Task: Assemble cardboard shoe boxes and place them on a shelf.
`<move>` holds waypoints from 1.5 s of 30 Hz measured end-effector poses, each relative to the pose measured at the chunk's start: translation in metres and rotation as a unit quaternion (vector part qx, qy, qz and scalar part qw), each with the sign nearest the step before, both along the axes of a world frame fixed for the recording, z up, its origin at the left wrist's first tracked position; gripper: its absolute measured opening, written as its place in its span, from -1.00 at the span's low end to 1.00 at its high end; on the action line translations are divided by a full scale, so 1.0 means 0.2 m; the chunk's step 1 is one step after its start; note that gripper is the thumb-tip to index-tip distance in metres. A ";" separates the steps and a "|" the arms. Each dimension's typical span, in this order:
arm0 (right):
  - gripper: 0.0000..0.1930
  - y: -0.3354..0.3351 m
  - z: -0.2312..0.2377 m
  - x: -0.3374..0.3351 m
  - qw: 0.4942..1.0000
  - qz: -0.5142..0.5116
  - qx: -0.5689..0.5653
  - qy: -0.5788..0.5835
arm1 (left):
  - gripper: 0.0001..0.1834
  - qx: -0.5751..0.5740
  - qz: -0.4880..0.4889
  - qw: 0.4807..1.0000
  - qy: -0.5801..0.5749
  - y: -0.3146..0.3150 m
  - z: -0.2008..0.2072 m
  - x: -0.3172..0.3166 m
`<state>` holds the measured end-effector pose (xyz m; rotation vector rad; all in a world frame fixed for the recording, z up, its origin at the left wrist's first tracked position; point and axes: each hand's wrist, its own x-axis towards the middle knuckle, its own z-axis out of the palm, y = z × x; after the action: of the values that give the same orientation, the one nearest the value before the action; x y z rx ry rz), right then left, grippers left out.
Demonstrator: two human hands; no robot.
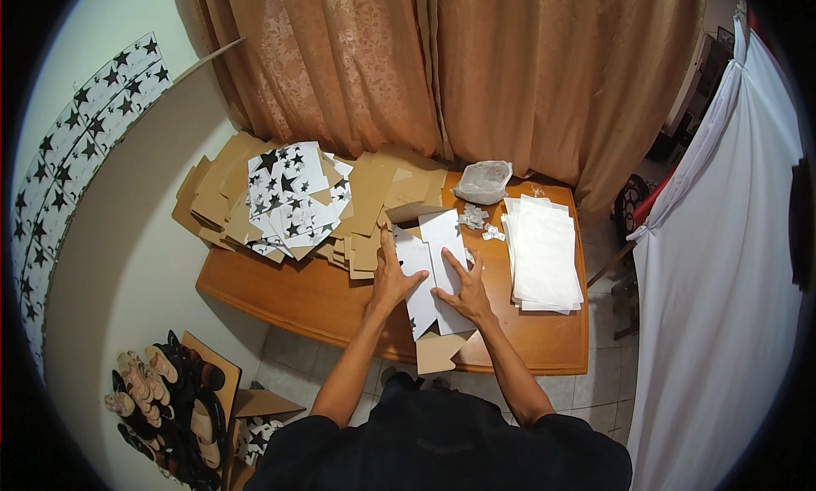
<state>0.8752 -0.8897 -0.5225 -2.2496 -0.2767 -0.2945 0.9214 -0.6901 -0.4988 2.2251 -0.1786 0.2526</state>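
Note:
My left hand (391, 279) lies flat with fingers spread on the left half of a folded white sheet (444, 240), which covers a brown cardboard piece (438, 353) at the front of the wooden table (289, 296). My right hand (463, 289) presses flat on the right half of the same sheet, fingers apart. A black star print shows at the sheet's lower edge. Neither hand grips anything.
A heap of brown cardboard blanks (229, 194) and star-printed white sheets (289, 194) fills the table's back left. A stack of white sheets (544, 253) sits at right, a plastic bag (483, 181) and small paper bits (476, 219) behind. Shoes (170, 397) lie on the floor at left.

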 end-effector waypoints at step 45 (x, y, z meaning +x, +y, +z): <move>-0.07 -0.03 0.03 -0.04 0.996 -0.009 0.049 0.069 | -0.67 0.035 -0.171 0.976 -0.131 0.02 -0.07 0.10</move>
<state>0.8671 -0.8951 -0.5165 -2.1638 -0.1658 -0.1561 0.9410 -0.6868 -0.5133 2.1798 -0.7153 0.3529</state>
